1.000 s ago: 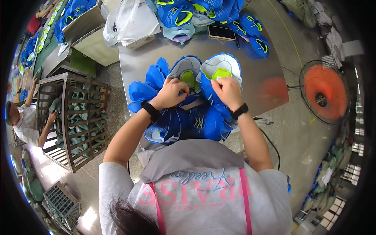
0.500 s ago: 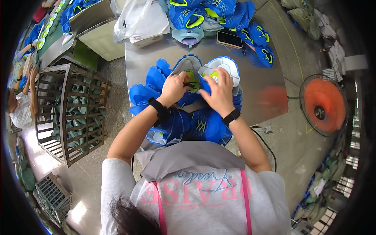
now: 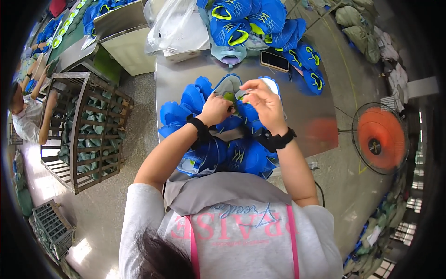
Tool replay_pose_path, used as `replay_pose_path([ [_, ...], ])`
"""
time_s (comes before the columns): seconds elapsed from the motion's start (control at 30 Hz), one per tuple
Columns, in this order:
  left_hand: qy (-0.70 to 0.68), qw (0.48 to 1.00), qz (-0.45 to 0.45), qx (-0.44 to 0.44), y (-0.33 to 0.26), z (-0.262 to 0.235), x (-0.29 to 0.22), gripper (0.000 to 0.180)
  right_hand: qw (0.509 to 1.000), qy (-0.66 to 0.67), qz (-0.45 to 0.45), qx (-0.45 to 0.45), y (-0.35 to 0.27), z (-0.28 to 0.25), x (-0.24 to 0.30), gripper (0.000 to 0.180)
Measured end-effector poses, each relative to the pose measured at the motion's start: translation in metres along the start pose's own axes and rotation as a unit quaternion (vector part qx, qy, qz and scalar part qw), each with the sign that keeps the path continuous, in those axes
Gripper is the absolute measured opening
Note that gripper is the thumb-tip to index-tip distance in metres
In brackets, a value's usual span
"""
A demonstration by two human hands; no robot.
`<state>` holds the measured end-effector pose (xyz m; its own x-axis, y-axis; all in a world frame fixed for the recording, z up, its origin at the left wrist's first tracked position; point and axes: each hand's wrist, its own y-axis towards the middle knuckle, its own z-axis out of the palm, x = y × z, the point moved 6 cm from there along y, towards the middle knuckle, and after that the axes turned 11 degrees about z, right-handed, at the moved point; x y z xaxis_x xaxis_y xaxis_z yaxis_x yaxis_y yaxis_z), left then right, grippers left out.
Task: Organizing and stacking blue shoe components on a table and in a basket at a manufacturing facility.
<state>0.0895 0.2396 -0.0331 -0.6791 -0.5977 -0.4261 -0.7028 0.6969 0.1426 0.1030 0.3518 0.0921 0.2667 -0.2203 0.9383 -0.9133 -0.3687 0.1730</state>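
Note:
My left hand (image 3: 217, 110) is closed at the near end of a grey-soled blue shoe (image 3: 225, 84); a thin dark item shows by its fingertips, too small to name. My right hand (image 3: 264, 104) is raised just right of it, fingers bent in a pinch beside that dark item. Partly behind the right hand lies a shoe with a white sole (image 3: 274, 86). Several blue shoes (image 3: 191, 96) stand in a row to the left. More blue shoes (image 3: 239, 151) with lime lacing lie between my forearms and my body.
A metal table (image 3: 309, 109) carries a phone (image 3: 274, 61), a shoe pile (image 3: 267, 18) and a white plastic bag (image 3: 174, 28). On the right stands an orange fan (image 3: 382, 142). A slatted cart (image 3: 76, 139) of green pieces stands left, with a person (image 3: 28, 118) beyond.
My right hand has lifted off the white-soled shoe and turned, its fingers curling together. The left hand stays at the grey-soled shoe. The whole view has shifted slightly.

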Motion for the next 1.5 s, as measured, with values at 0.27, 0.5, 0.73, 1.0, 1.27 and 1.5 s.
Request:
replay_pose_path([
  [0.27, -0.136, 0.990, -0.006, -0.034, 0.008, -0.013, 0.015, 0.019, 0.871, -0.475, 0.124, 0.008, -0.007, 0.020, -0.109, 0.022],
  [0.5, 0.004, 0.995, -0.066, 0.078, 0.020, 0.006, 0.053, 0.031, 0.882, -0.206, 0.341, -0.252, -0.013, -0.170, -0.179, 0.037],
  [0.73, -0.259, 0.910, -0.252, -0.203, 0.026, -0.026, 0.101, 0.026, 0.877, 0.087, 0.379, -0.284, -0.041, -0.166, -0.161, 0.035],
  [1.0, -0.366, 0.872, -0.168, -0.277, 0.042, -0.076, 0.100, 0.025, 0.896, 0.164, 0.349, -0.221, -0.025, -0.137, -0.163, 0.024],
  [1.27, -0.211, 0.912, -0.162, -0.312, 0.040, -0.103, 0.063, 0.028, 0.907, 0.150, 0.356, -0.169, -0.011, -0.110, -0.152, 0.021],
  [1.5, -0.163, 0.944, -0.095, -0.270, 0.049, -0.109, 0.056, 0.028, 0.903, 0.052, 0.359, -0.229, -0.013, -0.111, -0.154, 0.022],
])
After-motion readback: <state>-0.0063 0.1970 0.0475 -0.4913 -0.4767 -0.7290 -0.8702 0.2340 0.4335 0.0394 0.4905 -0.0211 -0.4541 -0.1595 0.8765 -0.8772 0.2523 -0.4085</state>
